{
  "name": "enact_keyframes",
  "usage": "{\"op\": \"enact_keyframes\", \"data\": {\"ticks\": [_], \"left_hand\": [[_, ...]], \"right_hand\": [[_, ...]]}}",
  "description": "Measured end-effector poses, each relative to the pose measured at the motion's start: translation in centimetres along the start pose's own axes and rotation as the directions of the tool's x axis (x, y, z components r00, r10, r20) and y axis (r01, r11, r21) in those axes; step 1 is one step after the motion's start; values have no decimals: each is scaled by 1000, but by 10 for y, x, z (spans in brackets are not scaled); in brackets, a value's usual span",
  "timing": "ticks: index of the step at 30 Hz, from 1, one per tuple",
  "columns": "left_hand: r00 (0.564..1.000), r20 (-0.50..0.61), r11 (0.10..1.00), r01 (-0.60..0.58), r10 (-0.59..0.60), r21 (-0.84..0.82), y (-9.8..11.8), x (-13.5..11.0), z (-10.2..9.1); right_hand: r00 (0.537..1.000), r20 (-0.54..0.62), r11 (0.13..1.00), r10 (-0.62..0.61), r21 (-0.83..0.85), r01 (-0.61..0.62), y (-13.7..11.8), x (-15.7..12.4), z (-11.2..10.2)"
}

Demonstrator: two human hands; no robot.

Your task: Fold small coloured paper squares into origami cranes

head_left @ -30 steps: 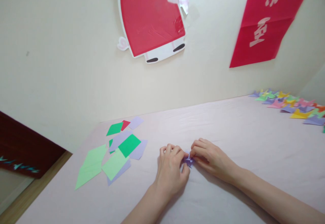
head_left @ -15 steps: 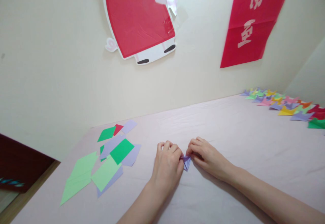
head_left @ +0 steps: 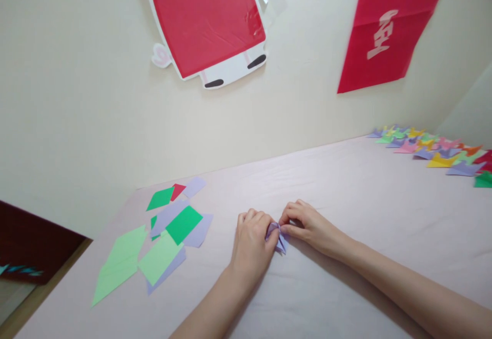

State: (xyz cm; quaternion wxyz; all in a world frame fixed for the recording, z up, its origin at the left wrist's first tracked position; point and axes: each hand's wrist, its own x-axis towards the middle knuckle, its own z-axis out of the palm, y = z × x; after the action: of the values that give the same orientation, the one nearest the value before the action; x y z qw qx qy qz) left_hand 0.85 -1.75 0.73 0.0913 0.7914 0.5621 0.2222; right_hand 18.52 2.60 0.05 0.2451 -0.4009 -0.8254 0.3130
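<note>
A small folded piece of purple paper (head_left: 279, 238) lies on the pale pink table (head_left: 365, 205), pinched between both my hands. My left hand (head_left: 251, 241) is closed on its left side, fingers curled over the fold. My right hand (head_left: 307, 226) pinches its right side with thumb and fingertips. Most of the paper is hidden under my fingers.
Loose sheets of green, purple and red paper (head_left: 161, 236) lie scattered to the left. Several folded coloured paper figures (head_left: 434, 149) sit at the far right by the wall. A red cartoon cut-out (head_left: 207, 21) and a red banner (head_left: 384, 31) hang on the wall.
The purple paper has been worked between my fingers and now shows a fold sticking out below my hands. Both hands stay together; the view shifted slightly.
</note>
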Motion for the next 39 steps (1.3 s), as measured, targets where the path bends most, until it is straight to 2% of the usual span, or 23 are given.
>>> {"op": "enact_keyframes", "data": {"ticks": [4, 7, 13, 22, 27, 33, 36, 38, 39], "left_hand": [[986, 137, 985, 109, -90, -136, -2, 5, -14], [977, 177, 963, 154, -116, -223, -3, 9, -18], [981, 124, 938, 178, -147, -297, -3, 8, -10], [980, 160, 948, 160, -119, -276, 0, 6, -15], [977, 110, 897, 210, -181, -388, -4, 9, -5], [980, 111, 868, 197, -164, -455, -3, 8, -5], [980, 62, 840, 195, -190, -507, -3, 6, -3], [958, 12, 785, 242, -287, -570, -2, 7, -1], [939, 21, 736, 284, -344, -615, -2, 8, 0]], "right_hand": [[999, 20, 999, 41, -31, -40, -4, 5, 0], [998, 18, 996, 65, -66, -64, -7, 7, 1], [995, 41, 989, 87, -124, -81, -11, 10, 0], [997, 12, 989, 76, -125, -74, -4, 9, 5], [998, -13, 992, 53, -112, -54, -3, 9, 7], [999, -13, 994, 52, -98, -53, -3, 7, 7], [996, -91, 1000, 15, -25, -17, -4, 6, 8], [984, -179, 997, -3, 73, 16, -4, 6, 7], [976, -219, 992, -4, 124, 32, -4, 6, 6]]}}
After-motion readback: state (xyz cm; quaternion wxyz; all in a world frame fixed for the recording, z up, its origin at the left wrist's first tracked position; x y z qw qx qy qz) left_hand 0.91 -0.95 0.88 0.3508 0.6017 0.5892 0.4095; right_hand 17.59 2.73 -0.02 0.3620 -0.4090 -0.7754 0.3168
